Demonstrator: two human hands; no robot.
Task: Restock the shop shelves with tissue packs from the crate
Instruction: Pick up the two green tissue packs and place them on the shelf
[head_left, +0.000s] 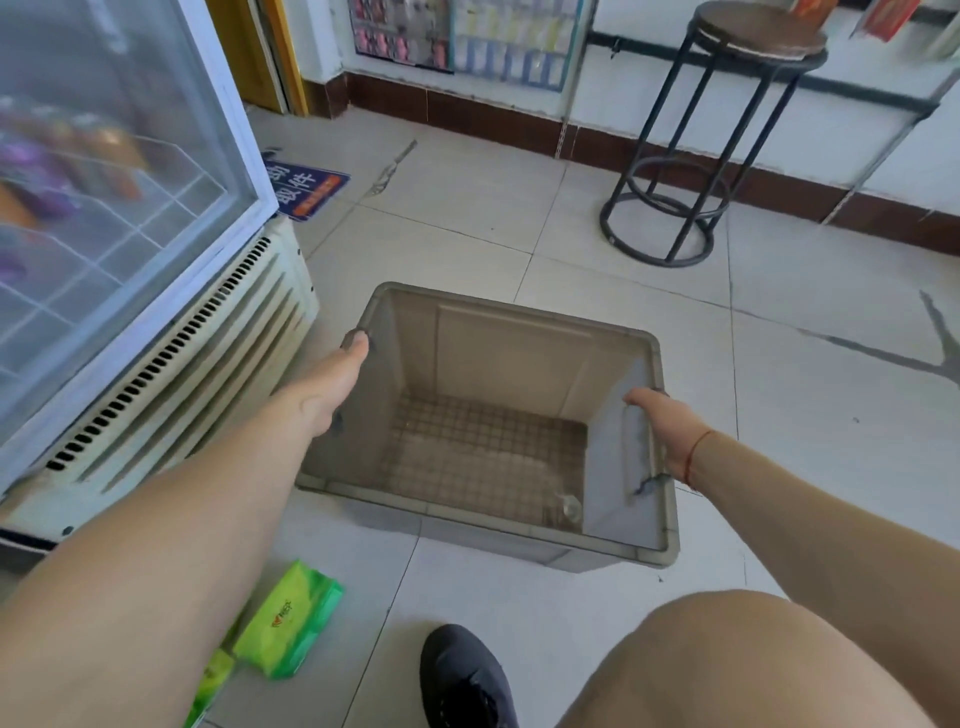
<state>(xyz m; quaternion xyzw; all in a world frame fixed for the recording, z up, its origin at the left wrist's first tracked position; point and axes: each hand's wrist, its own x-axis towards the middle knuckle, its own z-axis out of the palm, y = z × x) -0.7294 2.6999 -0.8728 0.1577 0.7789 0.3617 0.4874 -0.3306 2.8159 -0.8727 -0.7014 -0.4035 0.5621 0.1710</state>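
A grey plastic crate (524, 322) sits on the tiled floor in the middle of the view, with nothing inside but its grid bottom. My left hand (332, 382) grips the crate's left rim, thumb on top. My right hand (662, 428) grips the right rim, with a red string round that wrist. Two green tissue packs lie on the floor at the lower left: one (291, 621) in full view, the other (210, 686) partly hidden under my left forearm.
A glass-door fridge (119, 218) with a vented base stands close on the left. A black metal stool (711, 135) stands at the back right near the wall. A blue sign (304, 187) lies on the floor. My shoe (462, 675) and knee are at the bottom.
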